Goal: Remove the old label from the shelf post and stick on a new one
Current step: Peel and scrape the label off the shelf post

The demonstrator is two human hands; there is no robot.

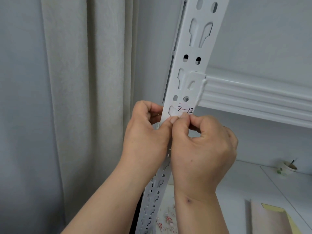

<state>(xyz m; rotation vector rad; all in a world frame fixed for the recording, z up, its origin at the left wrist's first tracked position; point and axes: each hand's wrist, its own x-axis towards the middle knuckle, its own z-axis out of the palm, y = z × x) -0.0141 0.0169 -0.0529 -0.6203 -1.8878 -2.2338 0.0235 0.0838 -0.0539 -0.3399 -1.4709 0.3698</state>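
Note:
A white slotted metal shelf post (190, 61) runs from the top middle down to the bottom. On it, just under two round holes, sits a white label (185, 110) with "2-12" handwritten in black. My left hand (146, 132) grips the post from its left side, the thumb lying on the post's face just under the label. My right hand (202, 146) has its fingers curled, and the thumb and forefinger pinch at the label's lower edge. Whether that edge has lifted off the post is hidden by the fingertips.
A white shelf beam (253, 98) joins the post on the right. Below it, the lower shelf holds a small white cup (287, 168), a cream and yellow packet (270, 217) and several torn paper scraps (167, 220). A pale curtain (76, 98) hangs to the left.

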